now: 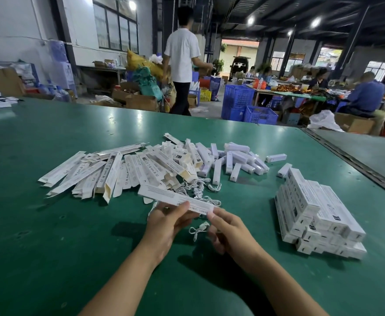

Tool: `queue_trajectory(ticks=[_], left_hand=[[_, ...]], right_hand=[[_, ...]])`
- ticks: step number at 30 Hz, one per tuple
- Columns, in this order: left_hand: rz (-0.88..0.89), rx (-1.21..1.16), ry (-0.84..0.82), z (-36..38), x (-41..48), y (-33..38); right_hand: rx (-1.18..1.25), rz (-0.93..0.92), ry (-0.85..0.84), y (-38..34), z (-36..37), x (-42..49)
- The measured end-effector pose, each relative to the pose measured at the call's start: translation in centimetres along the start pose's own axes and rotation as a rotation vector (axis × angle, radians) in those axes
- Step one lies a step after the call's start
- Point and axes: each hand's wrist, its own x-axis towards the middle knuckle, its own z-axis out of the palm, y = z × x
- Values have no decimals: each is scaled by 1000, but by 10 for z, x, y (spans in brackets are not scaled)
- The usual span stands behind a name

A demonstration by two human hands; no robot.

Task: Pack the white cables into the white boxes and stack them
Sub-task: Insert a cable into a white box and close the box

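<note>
My left hand (167, 221) grips a long flat white box (164, 194) near its right half, holding it just above the green table (50, 224). My right hand (226, 231) pinches the box's right end with thumb and forefinger. A small coiled white cable (198, 229) lies on the table between my hands. More white cables (199, 190) lie tangled just beyond the box. A heap of flat unfilled white boxes (109, 172) spreads at the centre left. A stack of packed white boxes (316, 215) stands to the right.
Several small white block-shaped items (237, 160) are scattered behind the cables. A seam with a dark metal strip (355, 165) runs along the table's right side. A person in a white shirt (182, 60) walks beyond the far edge, by blue crates (239, 99).
</note>
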Motion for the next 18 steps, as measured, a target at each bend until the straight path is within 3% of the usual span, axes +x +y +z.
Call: queue_trajectory(ticks=[4, 6, 8, 10, 14, 18], left_hand=[[-27, -47, -54, 3, -2, 2], [-5, -38, 38, 2, 0, 3], [21, -37, 117, -1, 3, 4], [40, -46, 175, -2, 4, 4], [42, -57, 193, -3, 5, 4], [41, -70, 192, -4, 6, 3]], right_hand=[[-46, -16, -66, 0, 1, -3], [-153, -97, 71, 0, -2, -3], [-436, -223, 299, 4, -4, -2], [-718, -325, 392, 10, -4, 0], [-1102, -366, 169, 18, 4, 2], [-1221, -464, 55, 18, 5, 4]])
